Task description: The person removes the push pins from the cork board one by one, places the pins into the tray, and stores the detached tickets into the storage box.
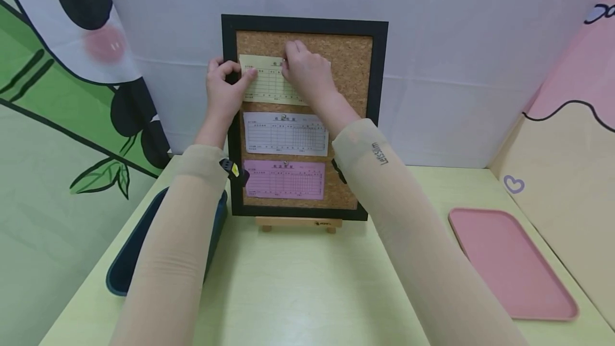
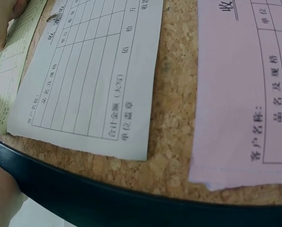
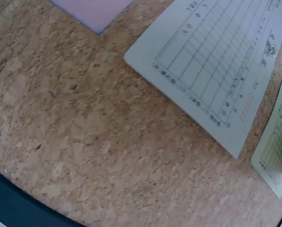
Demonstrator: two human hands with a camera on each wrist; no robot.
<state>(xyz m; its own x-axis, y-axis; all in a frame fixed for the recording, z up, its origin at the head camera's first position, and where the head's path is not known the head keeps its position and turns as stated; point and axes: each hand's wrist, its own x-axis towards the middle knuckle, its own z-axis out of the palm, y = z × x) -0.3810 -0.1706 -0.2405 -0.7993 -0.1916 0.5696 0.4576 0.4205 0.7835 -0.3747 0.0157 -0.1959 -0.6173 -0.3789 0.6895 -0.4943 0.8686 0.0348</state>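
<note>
While the pale-yellow rectangular paper slip (image 1: 268, 88) is pressed by the loose-fingered left hand (image 1: 225, 87), it should be kept level beneath the curled right hand (image 1: 309, 73), grip unclear.

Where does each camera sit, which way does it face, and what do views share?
Head: on the head, facing forward-down at the board; left hand, right hand and sleeves show.
Left wrist: on that wrist, facing the left ends of yellow slip, white slip and pink slip; parts of both hands show.
Right wrist: on that wrist, facing the slips' right ends; a bit of hand at the right edge.
Both wrist views share all three slips.
</note>
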